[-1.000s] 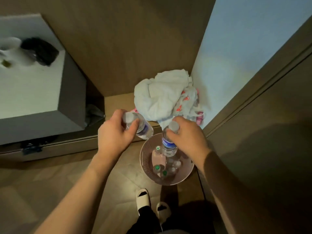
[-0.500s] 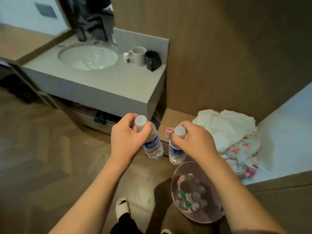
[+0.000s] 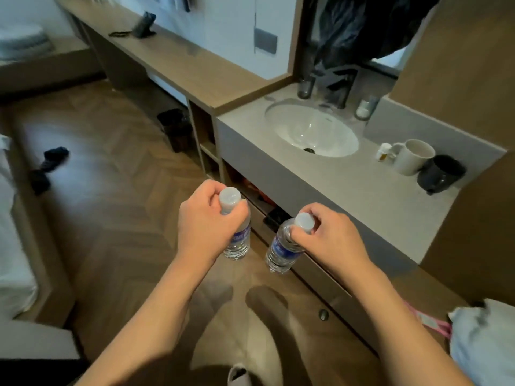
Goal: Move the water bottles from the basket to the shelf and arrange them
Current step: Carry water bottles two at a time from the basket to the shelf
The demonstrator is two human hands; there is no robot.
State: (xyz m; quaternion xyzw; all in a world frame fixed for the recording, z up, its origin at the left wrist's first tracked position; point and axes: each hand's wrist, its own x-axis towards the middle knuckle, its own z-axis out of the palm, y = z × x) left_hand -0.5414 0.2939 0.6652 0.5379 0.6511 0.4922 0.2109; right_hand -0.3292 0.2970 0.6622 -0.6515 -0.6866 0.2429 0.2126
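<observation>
Wood floor [image 3: 117, 218], sink table [image 3: 348, 196] at frame right. We hold two bottles mid-carry: left hand [image 3: 206, 227] fingers grasping left bottle [image 3: 237, 243] neck, right hand [image 3: 331, 240] fingers grasping right bottle [image 3: 281, 249]. Basket out of view; shelving not yet done.

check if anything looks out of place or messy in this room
A dark garment lies crumpled on the wooden floor at far left, away from any furniture. Nothing looks spilled. Both hands, left and right, hold capped water bottles by the neck.

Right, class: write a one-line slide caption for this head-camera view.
Left hand and right hand each hold a water bottle by its neck beside the sink counter.
</observation>
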